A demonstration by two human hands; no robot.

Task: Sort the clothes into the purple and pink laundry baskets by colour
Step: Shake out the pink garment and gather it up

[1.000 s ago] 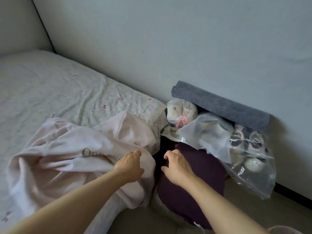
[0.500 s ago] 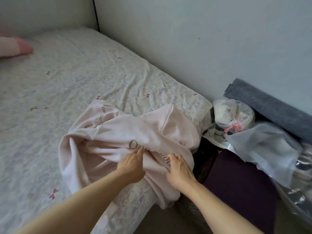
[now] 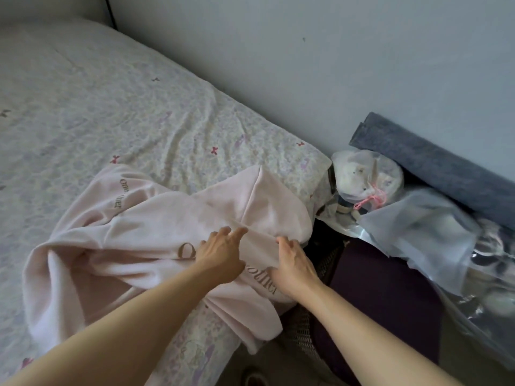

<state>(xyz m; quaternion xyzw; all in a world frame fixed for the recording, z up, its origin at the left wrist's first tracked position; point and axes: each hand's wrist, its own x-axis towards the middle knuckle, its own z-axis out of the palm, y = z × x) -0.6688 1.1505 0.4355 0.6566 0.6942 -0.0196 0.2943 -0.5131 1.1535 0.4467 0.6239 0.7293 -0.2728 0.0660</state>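
The pink garment point(image 3: 156, 240) was soft, matt knit cloth with brown printed lettering. The bed point(image 3: 117, 107) carried a thin, wrinkled cotton-like sheet, matt, with a faint floral print. The plastic bags point(image 3: 423, 238) were clear to translucent film, glossy and creased. The grey roll point(image 3: 440, 165) looked like felt, matt and slightly fuzzy. The dark basket wall point(image 3: 326, 260) showed a woven mesh texture. The wall point(image 3: 334, 65) was smooth and matt.

A floral-sheeted bed point(image 3: 111, 87) carries a crumpled pale pink garment point(image 3: 156, 232).
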